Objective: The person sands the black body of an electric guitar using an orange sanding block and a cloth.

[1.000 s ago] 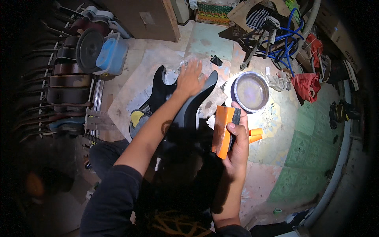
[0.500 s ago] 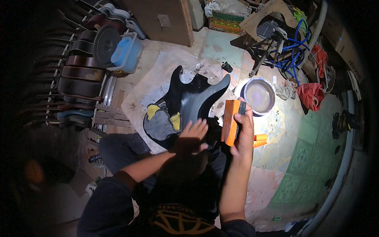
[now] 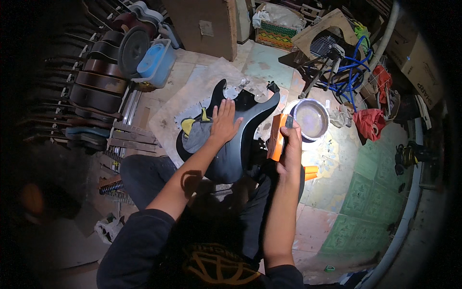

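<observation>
A black electric guitar body [image 3: 230,161] with two horns and a greyish sheen lies before me, its horns pointing away. My left hand [image 3: 224,123] rests flat on its upper face, fingers stretched out. A grey and yellow cloth [image 3: 196,136] lies on the body's left side, partly behind my left forearm. My right hand [image 3: 291,147] is raised at the right of the body, closed around an orange sanding block [image 3: 276,139] with a dark sheet along one side. Just beyond that hand stands a round basin [image 3: 312,120] of cloudy liquid.
Orange pieces [image 3: 311,172] lie on the tiled floor beside my right forearm. Several guitars [image 3: 98,89] stand racked at the left, near a blue plastic tub [image 3: 161,65]. At the far right are a coiled blue hose [image 3: 353,67] and a red cloth [image 3: 369,124].
My left hand has moved forward over the guitar body and now lies flat on it. My right hand has kept hold of the sanding block, which has turned slightly.
</observation>
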Motion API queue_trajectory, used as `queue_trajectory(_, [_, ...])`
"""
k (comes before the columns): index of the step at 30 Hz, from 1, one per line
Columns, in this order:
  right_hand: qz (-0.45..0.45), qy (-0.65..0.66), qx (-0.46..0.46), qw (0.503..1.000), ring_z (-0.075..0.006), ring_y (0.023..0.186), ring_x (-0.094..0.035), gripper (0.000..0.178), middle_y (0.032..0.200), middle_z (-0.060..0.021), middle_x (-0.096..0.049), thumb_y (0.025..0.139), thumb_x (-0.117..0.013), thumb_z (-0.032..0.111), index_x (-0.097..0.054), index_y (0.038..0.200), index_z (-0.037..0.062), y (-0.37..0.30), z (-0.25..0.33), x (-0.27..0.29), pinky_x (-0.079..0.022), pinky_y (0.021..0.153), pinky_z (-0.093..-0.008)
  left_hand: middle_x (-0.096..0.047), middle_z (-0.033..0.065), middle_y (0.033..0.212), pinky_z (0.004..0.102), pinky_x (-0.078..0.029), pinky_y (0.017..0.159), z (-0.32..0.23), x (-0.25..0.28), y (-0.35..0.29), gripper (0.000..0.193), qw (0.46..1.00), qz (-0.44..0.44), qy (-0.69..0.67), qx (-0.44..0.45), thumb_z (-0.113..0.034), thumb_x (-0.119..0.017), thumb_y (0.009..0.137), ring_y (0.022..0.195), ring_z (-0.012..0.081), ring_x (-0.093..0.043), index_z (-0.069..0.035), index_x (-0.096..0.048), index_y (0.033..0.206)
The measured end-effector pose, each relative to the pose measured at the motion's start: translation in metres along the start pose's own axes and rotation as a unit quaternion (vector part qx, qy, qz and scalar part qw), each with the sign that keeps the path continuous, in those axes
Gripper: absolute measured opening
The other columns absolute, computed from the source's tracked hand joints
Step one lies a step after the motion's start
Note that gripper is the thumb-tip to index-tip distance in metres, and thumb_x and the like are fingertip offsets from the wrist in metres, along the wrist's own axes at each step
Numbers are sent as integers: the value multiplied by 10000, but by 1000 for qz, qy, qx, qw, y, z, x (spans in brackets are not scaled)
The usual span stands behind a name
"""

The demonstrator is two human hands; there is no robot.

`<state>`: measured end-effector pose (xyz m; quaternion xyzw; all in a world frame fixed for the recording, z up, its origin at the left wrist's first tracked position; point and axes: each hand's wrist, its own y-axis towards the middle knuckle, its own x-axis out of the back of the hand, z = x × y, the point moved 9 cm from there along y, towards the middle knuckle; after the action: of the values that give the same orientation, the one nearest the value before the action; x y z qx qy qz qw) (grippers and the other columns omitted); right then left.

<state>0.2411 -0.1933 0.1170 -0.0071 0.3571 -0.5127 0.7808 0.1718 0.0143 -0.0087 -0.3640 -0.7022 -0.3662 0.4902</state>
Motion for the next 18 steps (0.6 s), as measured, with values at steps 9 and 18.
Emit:
queue_trajectory(9, [39, 9, 4, 999, -159, 834, -628, 463, 1039, -83, -632, 896, -591, 91, -484, 1344, 54, 1, -1, 0, -548, 721, -305, -347, 194, 1630, 536, -202, 1234, -80, 7, -218, 819, 930, 207, -73, -295, -546, -561, 958, 1535, 314, -293, 2, -381, 1540])
queue_trajectory(18, [21, -10, 8, 1000, -168, 823, -632, 452, 1040, -85, -627, 893, -579, 93, -485, 1334, 49, 4, -3, 5, -553, 695, -302, -320, 221, 1633, 525, -250, 1223, 13, 37, -141, 861, 989, 110, -91, -47, -557, -574, 952, 1529, 350, -294, 16, -345, 1553])
